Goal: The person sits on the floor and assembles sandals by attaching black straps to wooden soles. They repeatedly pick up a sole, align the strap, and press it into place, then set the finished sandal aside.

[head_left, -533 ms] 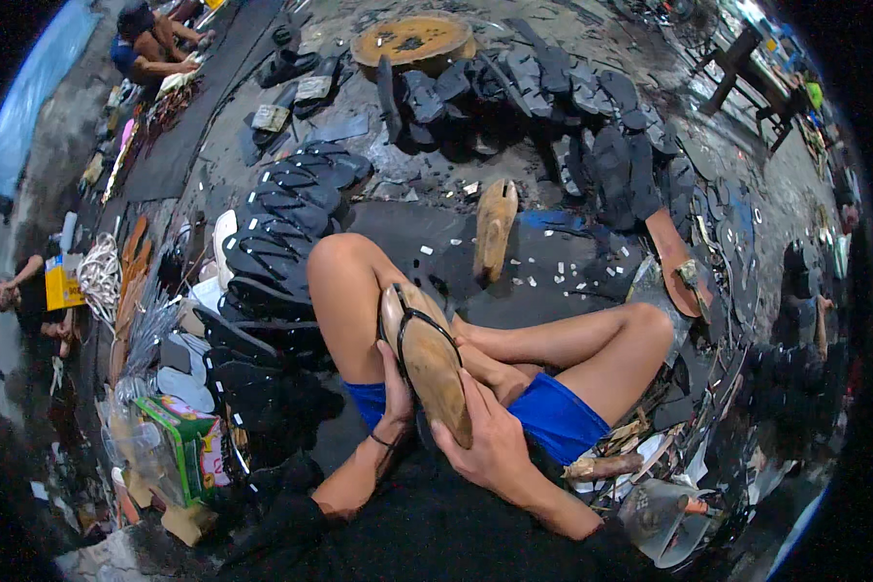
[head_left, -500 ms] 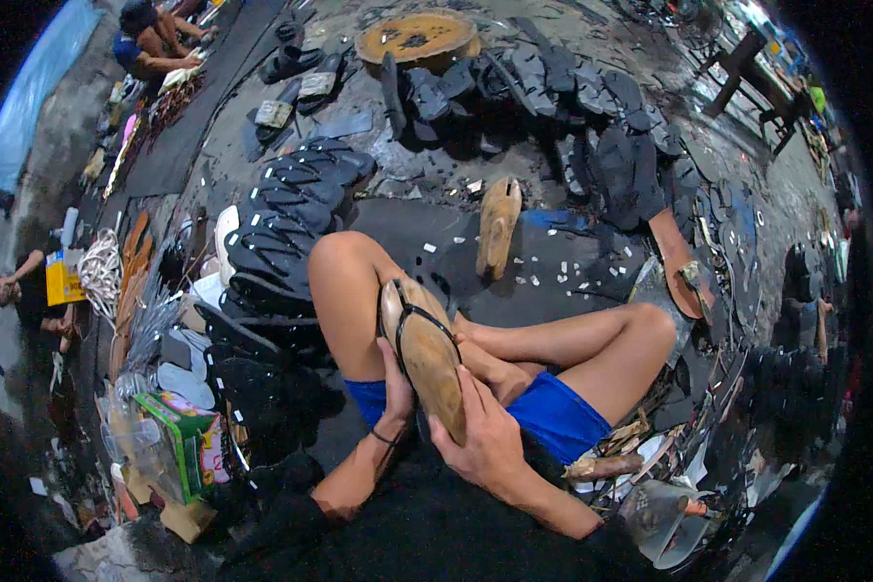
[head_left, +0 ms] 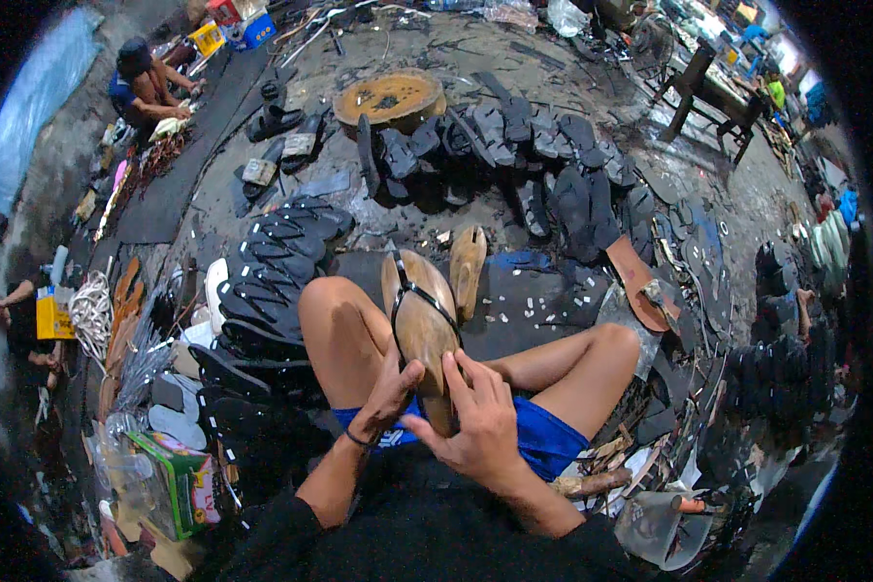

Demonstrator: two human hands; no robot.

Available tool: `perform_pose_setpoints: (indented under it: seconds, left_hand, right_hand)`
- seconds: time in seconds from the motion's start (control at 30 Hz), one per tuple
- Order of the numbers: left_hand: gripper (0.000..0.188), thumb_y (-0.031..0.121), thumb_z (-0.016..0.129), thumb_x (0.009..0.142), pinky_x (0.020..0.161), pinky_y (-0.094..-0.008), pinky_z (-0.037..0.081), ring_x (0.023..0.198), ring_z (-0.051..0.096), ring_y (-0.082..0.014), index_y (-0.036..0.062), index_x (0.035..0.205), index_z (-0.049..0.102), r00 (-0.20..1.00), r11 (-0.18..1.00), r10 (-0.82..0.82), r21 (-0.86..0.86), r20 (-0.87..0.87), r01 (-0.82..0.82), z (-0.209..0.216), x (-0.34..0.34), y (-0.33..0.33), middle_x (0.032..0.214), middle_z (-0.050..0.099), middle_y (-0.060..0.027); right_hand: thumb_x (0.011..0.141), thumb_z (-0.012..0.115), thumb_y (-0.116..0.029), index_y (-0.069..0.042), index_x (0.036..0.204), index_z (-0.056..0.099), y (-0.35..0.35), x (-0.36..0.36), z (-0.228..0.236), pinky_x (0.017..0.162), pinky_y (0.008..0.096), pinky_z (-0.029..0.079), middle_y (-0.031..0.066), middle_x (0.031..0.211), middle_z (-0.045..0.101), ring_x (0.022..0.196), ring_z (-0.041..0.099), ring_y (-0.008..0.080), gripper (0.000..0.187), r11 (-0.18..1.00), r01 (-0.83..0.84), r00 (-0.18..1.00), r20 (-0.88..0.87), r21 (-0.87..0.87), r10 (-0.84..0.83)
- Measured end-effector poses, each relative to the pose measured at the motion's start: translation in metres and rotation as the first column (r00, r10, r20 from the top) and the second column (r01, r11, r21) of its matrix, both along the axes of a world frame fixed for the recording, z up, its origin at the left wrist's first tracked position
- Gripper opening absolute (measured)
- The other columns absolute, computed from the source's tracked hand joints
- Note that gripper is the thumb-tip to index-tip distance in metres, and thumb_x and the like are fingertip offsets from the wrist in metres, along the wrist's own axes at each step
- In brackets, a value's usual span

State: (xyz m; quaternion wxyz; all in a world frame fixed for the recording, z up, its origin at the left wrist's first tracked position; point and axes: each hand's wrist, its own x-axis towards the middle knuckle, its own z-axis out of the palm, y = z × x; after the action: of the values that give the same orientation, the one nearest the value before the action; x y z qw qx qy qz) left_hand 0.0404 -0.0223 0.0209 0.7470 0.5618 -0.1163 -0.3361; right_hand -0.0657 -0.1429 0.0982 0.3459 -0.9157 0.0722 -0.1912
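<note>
The wooden foot point(head_left: 423, 341) was brown and shiny, with some darker patches. A thin black strap point(head_left: 432, 302) sat on it like an upside-down Y. One bit ran up to the toe, and two bits went down to the sides. The wide toe end pointed forward, with the heel between the left hand point(head_left: 388, 398) and right hand point(head_left: 477, 415).

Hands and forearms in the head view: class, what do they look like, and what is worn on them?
Both the left hand and right hand are ungloved. A thin dark band circles the left wrist. Black sleeves leave the forearms partly bare.
</note>
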Motion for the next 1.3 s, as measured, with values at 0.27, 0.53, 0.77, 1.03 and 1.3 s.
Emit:
perform_pose_setpoints:
  seconds: [0.27,0.53,0.77,1.03,1.3]
  left_hand:
    - [0.102,0.069,0.067,0.068,0.096,-0.0405,0.045,0.113,0.054,-0.0252,0.0007,0.137,0.035,0.943,0.947,-0.150,-0.318,-0.298,0.050,0.015,-0.022,0.004,0.129,0.050,-0.0121]
    - [0.096,0.073,0.055,0.075,0.100,-0.0434,0.041,0.116,0.051,-0.0289,0.0013,0.136,0.036,0.933,0.971,0.136,-0.144,-0.333,-0.193,0.031,-0.028,0.008,0.127,0.051,-0.0142]
    - [0.105,0.070,0.065,0.069,0.100,-0.0409,0.041,0.121,0.048,-0.0249,-0.0007,0.139,0.030,0.962,0.986,-0.027,-0.166,-0.272,-0.019,0.040,-0.043,0.042,0.134,0.045,-0.0134]
    - [0.122,0.072,0.074,0.059,0.095,-0.0390,0.045,0.117,0.051,-0.0235,-0.0014,0.140,0.021,0.974,0.974,-0.122,-0.214,-0.192,0.080,0.046,-0.082,0.067,0.132,0.045,-0.0131]
    - [0.123,0.071,0.075,0.058,0.096,-0.0389,0.045,0.117,0.050,-0.0237,-0.0010,0.140,0.020,0.972,0.970,-0.146,-0.220,-0.186,0.103,0.051,-0.095,0.076,0.132,0.044,-0.0135]
  right_hand:
    - [0.065,0.081,-0.031,0.002,0.133,0.045,-0.037,-0.003,0.013,0.093,0.0395,0.043,0.0222,0.122,0.050,0.110,0.052,0.0364,0.084,0.938,-0.235,0.971,0.094,0.253,0.218]
    - [0.065,0.079,-0.021,0.007,0.135,0.035,-0.012,-0.027,-0.033,0.103,0.0409,0.039,0.0269,0.132,0.046,0.125,0.044,0.0384,0.086,0.991,-0.123,0.992,-0.027,0.062,0.124]
    - [0.096,0.051,-0.021,0.002,0.132,0.043,-0.017,-0.043,-0.014,0.101,0.0318,0.038,0.0157,0.126,0.054,0.117,0.050,0.0202,0.044,0.538,0.031,0.927,-0.226,0.843,0.300]
    - [0.102,0.036,-0.033,0.001,0.129,0.049,0.014,-0.079,-0.042,0.095,0.0277,0.039,0.0056,0.121,0.058,0.108,0.052,0.0129,0.045,0.081,0.036,0.966,-0.056,0.996,0.253]
    - [0.097,0.050,-0.032,-0.003,0.107,0.061,0.016,-0.100,-0.035,0.062,0.0205,0.034,-0.0086,0.076,0.051,0.068,0.040,0.0032,0.033,0.018,0.125,0.955,-0.125,0.992,0.269]
